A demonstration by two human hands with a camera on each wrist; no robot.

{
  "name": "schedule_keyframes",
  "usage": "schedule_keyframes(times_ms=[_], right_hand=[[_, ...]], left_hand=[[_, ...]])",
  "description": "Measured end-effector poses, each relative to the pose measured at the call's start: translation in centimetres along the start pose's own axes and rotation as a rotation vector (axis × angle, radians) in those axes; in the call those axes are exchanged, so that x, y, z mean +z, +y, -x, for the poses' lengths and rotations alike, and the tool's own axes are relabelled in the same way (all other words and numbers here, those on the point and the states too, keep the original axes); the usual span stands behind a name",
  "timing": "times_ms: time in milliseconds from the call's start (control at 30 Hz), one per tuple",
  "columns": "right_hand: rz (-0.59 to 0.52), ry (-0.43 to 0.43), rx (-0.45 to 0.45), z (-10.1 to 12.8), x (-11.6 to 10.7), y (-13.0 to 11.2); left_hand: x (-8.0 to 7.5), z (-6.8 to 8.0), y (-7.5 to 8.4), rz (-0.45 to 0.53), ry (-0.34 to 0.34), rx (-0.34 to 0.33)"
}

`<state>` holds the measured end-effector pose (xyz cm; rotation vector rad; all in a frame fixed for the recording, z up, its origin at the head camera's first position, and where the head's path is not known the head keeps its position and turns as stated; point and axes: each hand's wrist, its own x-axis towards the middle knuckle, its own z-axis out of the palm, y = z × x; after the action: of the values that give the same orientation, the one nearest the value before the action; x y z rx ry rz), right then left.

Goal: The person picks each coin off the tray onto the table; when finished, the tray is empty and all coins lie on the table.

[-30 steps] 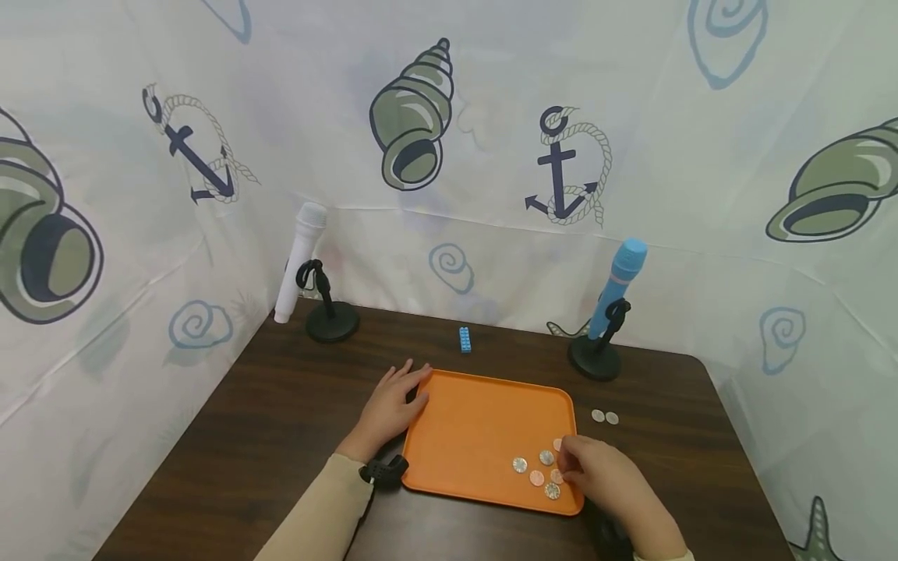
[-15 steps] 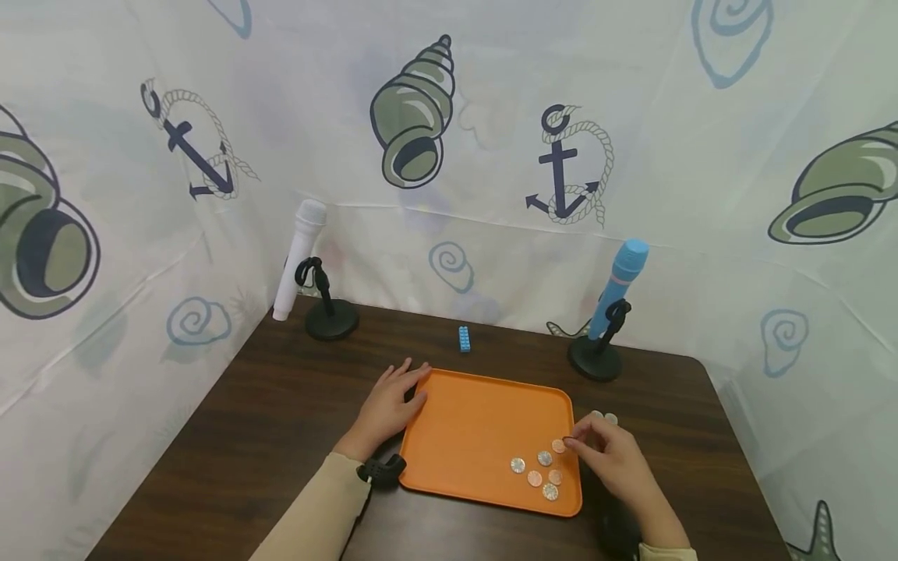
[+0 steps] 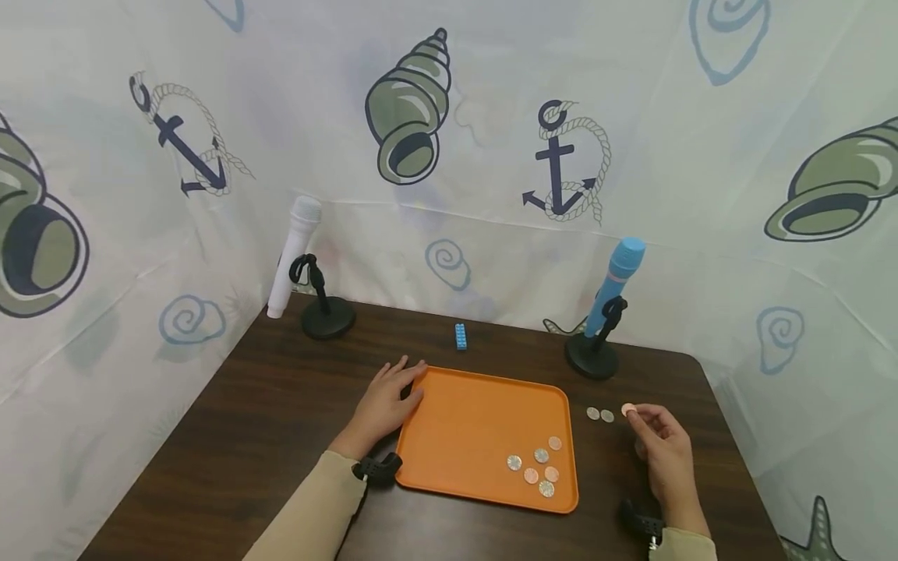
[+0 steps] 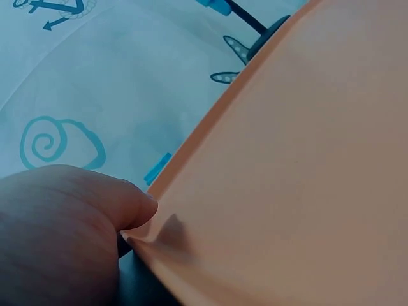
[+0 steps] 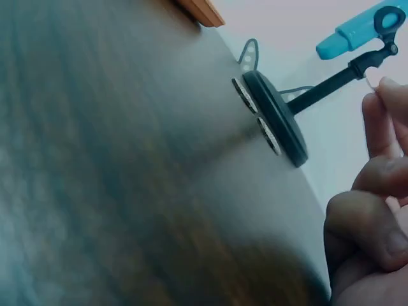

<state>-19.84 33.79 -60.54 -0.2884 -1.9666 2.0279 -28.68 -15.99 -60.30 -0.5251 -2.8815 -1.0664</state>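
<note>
An orange tray [image 3: 484,421] lies on the dark table, with several silver and copper coins in its front right part, among them a silver coin [image 3: 514,463] and a copper coin [image 3: 531,475]. My left hand [image 3: 386,405] rests at the tray's left edge, fingers spread; in the left wrist view its thumb [image 4: 137,204] lies over the rim by a corner. Between thumb and fingertips my right hand [image 3: 665,452] pinches a copper-coloured coin [image 3: 627,409], right of the tray. Two silver coins [image 3: 606,416] lie side by side on the table just left of it.
Behind the tray's right end, a blue microphone [image 3: 614,284] leans in a black stand [image 3: 592,357]. At the back left are a white microphone [image 3: 295,257] and its stand [image 3: 327,318]. A small blue toy brick [image 3: 461,336] lies behind the tray. Printed cloth hangs around the table.
My right hand has picked up a coin at the tray's right side and carried it rightward, past the two silver coins on the table. My left hand stays at the tray's edge.
</note>
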Motion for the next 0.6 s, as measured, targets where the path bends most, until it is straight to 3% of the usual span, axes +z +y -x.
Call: schedule_keyframes(times_ms=[200,500,600], right_hand=[[-0.035,0.048,0.011,-0.2,-0.3,0.6],[0.184,0.190,0.018,-0.3,-1.2,0.8],[0.265,0.199,0.046,-0.3,-1.5,0.6]], left_hand=[[-0.2,-0.3,-0.1,-0.006,0.013,0.011],[0.3,-0.2,-0.3,-0.012,0.012,0.003],[0.2,-0.1,-0.2,-0.001,0.015,0.017]])
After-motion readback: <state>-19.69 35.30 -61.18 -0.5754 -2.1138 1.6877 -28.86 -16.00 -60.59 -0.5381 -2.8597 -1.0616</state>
